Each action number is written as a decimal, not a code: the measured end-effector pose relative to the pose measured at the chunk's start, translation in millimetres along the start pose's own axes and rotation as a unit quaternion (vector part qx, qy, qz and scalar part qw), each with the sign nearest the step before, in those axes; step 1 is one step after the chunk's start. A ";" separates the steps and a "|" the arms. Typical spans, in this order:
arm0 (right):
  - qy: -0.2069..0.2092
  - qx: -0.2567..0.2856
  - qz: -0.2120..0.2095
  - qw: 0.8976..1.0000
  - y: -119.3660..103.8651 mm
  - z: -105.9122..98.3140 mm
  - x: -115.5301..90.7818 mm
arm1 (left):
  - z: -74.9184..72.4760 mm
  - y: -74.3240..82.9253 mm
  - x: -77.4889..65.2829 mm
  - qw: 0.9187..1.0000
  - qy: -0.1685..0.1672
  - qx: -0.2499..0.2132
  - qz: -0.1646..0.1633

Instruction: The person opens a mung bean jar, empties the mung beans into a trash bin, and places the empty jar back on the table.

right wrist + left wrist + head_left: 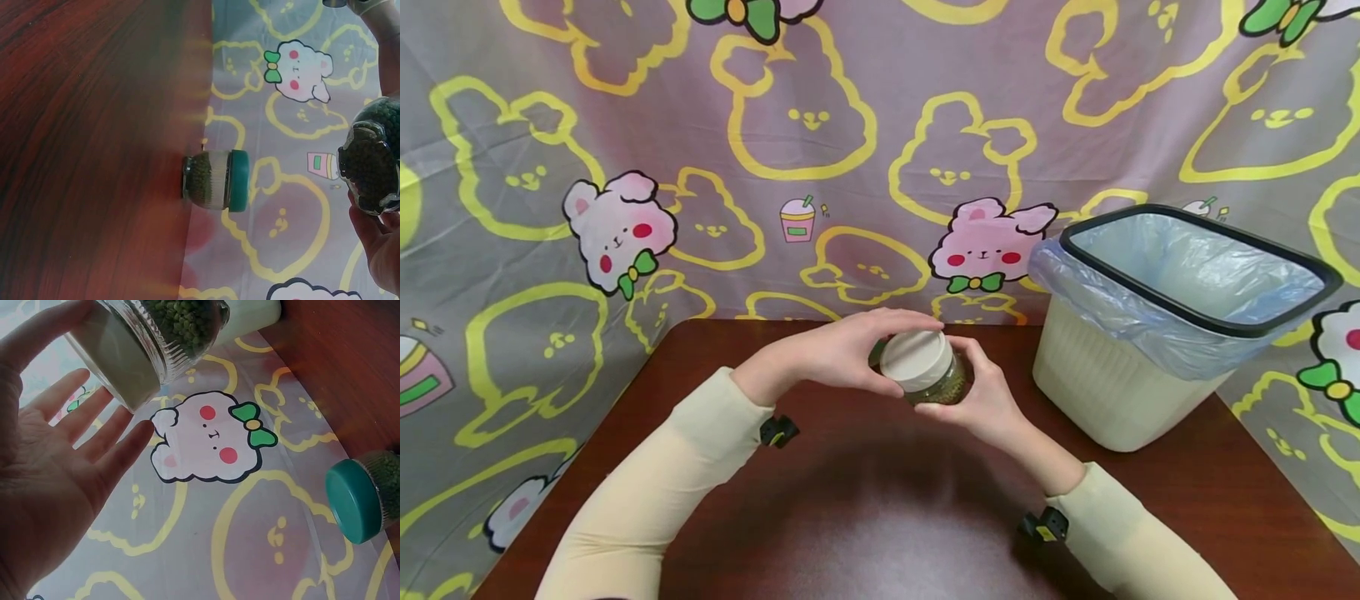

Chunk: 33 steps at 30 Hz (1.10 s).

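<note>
A glass jar [946,387] of small green beans is held above the table, tilted, with a white lid [916,360] on it. My right hand [992,404] grips its glass body, thumb in front and fingers behind. Around the lid, my left hand [838,354] has its thumb at the near edge and fingers at the far edge. The left wrist view shows the lid [115,356] between thumb and fingertips. In the right wrist view the jar's base [372,165] faces the camera. A second bean jar with a green lid [239,181] stands on the table behind, mostly hidden in the head view.
A cream trash bin [1120,375] lined with a blue plastic bag [1150,321] stands at the table's right. The dark red wooden table [865,517] reaches back to a patterned cloth [865,208] hanging behind and at the sides.
</note>
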State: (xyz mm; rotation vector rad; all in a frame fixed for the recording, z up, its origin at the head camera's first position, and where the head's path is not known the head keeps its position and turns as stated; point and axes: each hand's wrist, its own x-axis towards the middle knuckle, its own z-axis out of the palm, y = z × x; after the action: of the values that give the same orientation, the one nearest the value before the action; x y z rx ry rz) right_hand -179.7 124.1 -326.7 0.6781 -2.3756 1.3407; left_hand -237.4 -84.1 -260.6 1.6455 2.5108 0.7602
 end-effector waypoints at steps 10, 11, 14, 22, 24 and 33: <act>0.011 -0.011 -0.008 1.000 -2.5 0.6 -1.6 | -0.3 2.5 -0.5 0.998 0.017 0.021 -0.051; 0.014 -0.012 -0.009 1.000 -3.0 0.5 -1.6 | 0.0 3.0 -0.1 0.998 0.021 0.027 -0.053; 0.021 -0.013 -0.010 1.000 -4.9 0.4 -1.8 | 0.1 4.8 0.9 0.997 0.028 0.041 -0.062; 0.027 -0.016 -0.014 0.999 -6.3 -0.5 -2.2 | -0.3 5.6 -1.4 0.994 0.039 0.031 -0.093; 0.025 -0.016 -0.012 0.999 -5.7 -0.6 -2.2 | -0.7 5.0 -2.8 0.995 0.041 0.024 -0.090; 0.031 -0.016 -0.006 0.999 -2.0 -0.6 -3.3 | -2.4 -1.2 -14.6 0.992 0.080 -0.033 -0.088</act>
State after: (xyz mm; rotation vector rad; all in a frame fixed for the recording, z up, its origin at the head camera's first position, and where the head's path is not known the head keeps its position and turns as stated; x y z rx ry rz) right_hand -175.9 124.5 -326.6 0.6316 -2.3359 1.2959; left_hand -232.8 -98.1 -262.3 1.3700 2.6610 0.9786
